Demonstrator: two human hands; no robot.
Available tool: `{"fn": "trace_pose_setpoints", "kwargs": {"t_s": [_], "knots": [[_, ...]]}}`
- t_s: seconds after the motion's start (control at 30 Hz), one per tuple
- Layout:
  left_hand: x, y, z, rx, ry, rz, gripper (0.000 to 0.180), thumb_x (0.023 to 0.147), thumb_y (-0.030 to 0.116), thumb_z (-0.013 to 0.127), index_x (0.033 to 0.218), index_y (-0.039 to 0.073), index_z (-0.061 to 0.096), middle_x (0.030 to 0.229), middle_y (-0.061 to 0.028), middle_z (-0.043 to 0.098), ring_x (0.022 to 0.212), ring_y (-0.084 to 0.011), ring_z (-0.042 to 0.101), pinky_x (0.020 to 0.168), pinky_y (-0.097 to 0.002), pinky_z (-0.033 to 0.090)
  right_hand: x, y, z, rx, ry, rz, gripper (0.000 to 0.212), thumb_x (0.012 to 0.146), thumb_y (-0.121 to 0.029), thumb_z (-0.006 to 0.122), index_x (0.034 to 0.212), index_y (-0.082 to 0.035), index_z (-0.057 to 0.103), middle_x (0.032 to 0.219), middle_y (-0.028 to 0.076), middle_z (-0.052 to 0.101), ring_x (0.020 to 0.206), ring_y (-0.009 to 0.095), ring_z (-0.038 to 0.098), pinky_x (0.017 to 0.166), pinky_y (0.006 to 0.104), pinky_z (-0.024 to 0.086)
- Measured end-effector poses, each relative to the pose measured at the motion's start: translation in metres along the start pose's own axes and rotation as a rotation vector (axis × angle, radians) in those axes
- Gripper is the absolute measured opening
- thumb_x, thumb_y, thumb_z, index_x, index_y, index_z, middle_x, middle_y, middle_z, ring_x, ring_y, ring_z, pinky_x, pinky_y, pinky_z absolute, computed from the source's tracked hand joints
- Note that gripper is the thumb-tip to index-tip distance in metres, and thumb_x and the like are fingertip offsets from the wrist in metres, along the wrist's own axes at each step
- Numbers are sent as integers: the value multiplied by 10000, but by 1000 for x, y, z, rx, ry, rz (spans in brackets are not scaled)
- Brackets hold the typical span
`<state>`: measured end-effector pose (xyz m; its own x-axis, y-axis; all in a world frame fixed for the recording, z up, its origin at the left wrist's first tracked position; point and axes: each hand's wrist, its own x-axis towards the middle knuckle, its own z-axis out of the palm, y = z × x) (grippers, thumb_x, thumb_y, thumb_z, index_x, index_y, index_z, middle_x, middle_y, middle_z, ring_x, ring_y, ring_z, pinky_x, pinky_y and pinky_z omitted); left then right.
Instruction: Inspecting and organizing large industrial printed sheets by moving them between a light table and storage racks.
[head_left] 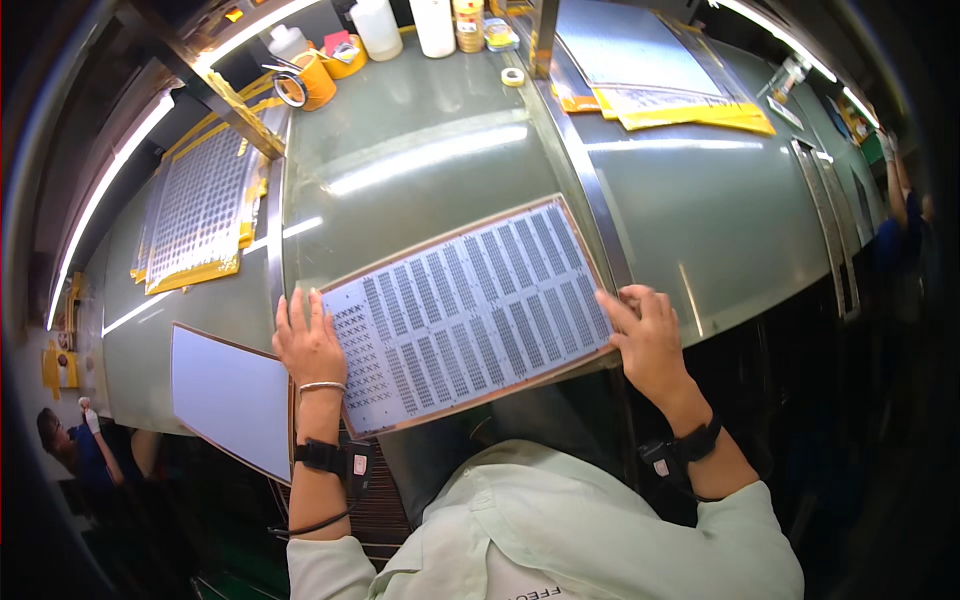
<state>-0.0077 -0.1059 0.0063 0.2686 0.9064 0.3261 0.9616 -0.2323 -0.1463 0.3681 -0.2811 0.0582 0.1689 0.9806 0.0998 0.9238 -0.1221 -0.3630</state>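
A flat rectangular panel [480, 315] with a white face, rows of small dark printed marks and a copper-coloured border lies tilted in front of me, across the table's front edge. My left hand [310, 345] holds its left short edge, the fingers pointing away from me and the thumb against the border. At the opposite short edge, my right hand [645, 335] grips the border between thumb and forefinger, with the other fingers curled. Beside my left forearm is a second panel [230, 395], plain white with a brown border.
The glossy green table [420, 150] has metal strips [590, 190] running across it. Yellow-edged stacked sheets stand left [195, 215] and back right [650, 60]. White bottles [377, 30], an orange tape roll [316, 82] and a small tape roll [512, 77] line the back. Other people are at both sides.
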Motion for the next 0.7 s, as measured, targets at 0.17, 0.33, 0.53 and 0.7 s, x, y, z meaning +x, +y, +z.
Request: {"fn": "trace_pose_setpoints", "kwargs": {"t_s": [0.17,0.33,0.53,0.7], "knots": [[2,3,1,-40,-47,35,381,928,201,442,1267,45,520,1403,-42,425,1363,-291,257,1069,-517,209,51,1,6,-190,3,-256,437,745,-118,646,1178,-112,586,1313,98,463,1214,309,387,932,434,340],[2,2,-5,-65,-90,21,393,922,199,457,1278,40,510,1384,-54,447,1359,-313,259,1075,-548,179,111,16,21,-262,110,-309,413,799,-196,622,1186,-62,568,1297,113,473,1215,311,382,947,452,327],[4,4,-8,-70,-153,-5,384,938,180,418,1279,25,502,1389,-69,441,1362,-316,259,1081,-542,161,126,26,28,-259,54,-337,462,809,-245,625,1231,-77,540,1315,111,460,1215,301,390,967,452,315],[8,6,-7,-84,-176,-6,383,940,182,421,1275,18,506,1378,-86,453,1353,-326,278,1083,-543,158,131,30,24,-229,26,-321,495,809,-268,627,1257,-85,519,1317,106,461,1212,298,390,977,458,310]]}}
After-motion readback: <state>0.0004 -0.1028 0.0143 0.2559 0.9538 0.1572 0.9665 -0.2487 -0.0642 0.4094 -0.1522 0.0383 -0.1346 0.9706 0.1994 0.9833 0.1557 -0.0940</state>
